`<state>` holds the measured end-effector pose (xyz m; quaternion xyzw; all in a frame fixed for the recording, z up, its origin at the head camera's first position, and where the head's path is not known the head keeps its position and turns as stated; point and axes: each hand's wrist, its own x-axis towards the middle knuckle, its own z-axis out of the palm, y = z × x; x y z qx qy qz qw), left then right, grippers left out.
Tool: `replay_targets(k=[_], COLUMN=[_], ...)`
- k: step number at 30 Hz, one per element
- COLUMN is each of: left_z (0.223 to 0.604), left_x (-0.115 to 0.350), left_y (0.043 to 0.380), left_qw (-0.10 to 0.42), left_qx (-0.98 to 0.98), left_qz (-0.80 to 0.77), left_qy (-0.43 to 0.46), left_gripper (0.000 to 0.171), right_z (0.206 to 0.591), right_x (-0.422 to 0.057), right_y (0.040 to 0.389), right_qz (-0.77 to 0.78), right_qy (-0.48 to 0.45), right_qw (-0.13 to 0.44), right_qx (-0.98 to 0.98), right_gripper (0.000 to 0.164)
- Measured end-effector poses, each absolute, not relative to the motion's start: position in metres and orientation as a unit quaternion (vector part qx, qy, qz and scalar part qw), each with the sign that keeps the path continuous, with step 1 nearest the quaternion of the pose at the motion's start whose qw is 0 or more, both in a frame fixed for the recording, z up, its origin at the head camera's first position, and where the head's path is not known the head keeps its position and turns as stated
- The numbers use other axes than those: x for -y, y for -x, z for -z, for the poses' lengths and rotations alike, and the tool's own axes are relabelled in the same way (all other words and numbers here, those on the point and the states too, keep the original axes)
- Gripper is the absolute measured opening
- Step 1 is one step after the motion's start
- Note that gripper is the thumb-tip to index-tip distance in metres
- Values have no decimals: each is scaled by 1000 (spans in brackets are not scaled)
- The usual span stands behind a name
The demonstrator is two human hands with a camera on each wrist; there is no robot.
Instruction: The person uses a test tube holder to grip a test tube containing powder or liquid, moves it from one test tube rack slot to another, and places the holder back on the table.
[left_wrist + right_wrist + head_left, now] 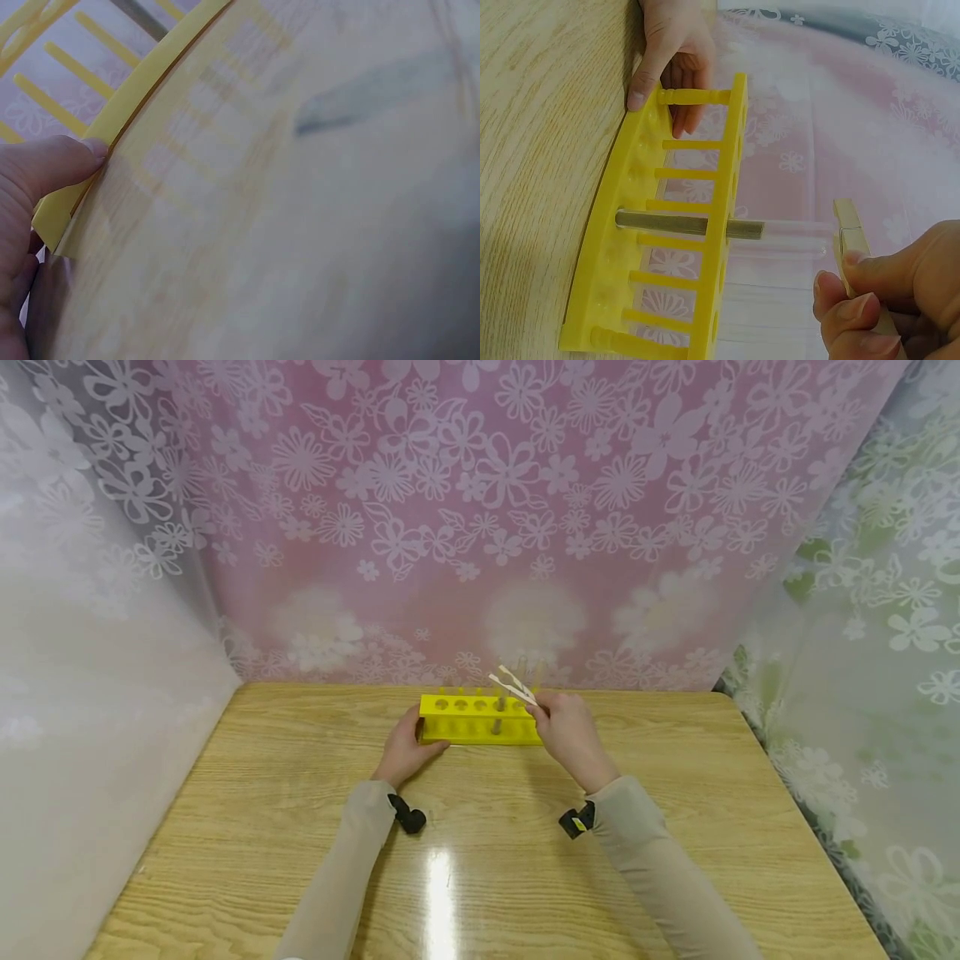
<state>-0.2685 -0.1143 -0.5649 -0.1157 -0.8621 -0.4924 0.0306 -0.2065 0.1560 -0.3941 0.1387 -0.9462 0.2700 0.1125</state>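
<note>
A yellow test tube rack (457, 740) stands near the table's far edge. My left hand (405, 747) grips its left end, the thumb (71, 161) lying on the base in the left wrist view. One test tube (671, 221) with dark grey contents stands in the rack; its upper part is clear. My right hand (572, 739) holds a wooden test tube clamp (847, 232) above the rack, thumb and fingers around its handle. In the head view the clamp's two prongs look spread. The right wrist view has the clamp's tip close to the tube's mouth; contact is unclear.
Clear, apparently empty tubes (772, 296) stick up behind the rack's right part, and pegs (682, 174) line its back. Under it is a wood-grain table (480, 827). A pink flowered curtain (450, 527) hangs just behind, with pale sheets on both sides.
</note>
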Motion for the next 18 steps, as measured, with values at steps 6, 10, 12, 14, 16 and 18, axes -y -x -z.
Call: replay_targets(k=[6,10,12,14,16,18], left_z=[564,563,563,564,564,564], left_x=[115,115,115,115,115,115], left_y=[268,268,268,268,268,268], left_qw=[25,24,25,26,25,24], left_qx=[859,859,860,861,863,864], left_qz=[498,497,496,494,491,489], left_qy=[119,120,118,117,115,115], left_gripper=[80,80,81,81,82,82], right_z=[396,397,398,400,401,402], right_x=[-156,-155,-155,-155,-155,-154], right_y=[208,208,209,209,209,210], right_qz=[-269,-262,-260,-259,-261,-265], right_qy=[-136,-135,-134,-132,-129,-124], right_qw=[108,103,101,100,95,87], right_qx=[947,950,951,951,952,952], right_gripper=[18,16,15,15,15,15])
